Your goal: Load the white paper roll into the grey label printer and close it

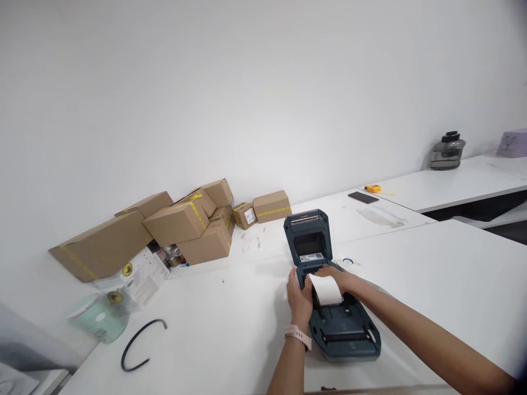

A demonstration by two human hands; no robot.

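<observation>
A dark blue label printer (343, 328) lies on the white table (230, 329) with its lid (308, 236) swung open and upright. Inside it sits a white paper roll (326, 289). My left hand (300, 299) presses against the roll's left end and the printer's left side, fingers curled. My right hand (334, 272) reaches over the top of the roll from the right, fingers bent round its far side. A pale pink watch strap (298, 335) is on my left wrist.
Several cardboard boxes (181, 225) are piled against the wall at the left, with white and green packets (123, 291) in front. A black curved cable (140, 343) lies on the table. A dark phone (363, 197), yellow tape measure (373, 188) and a grey appliance (447, 151) sit further right.
</observation>
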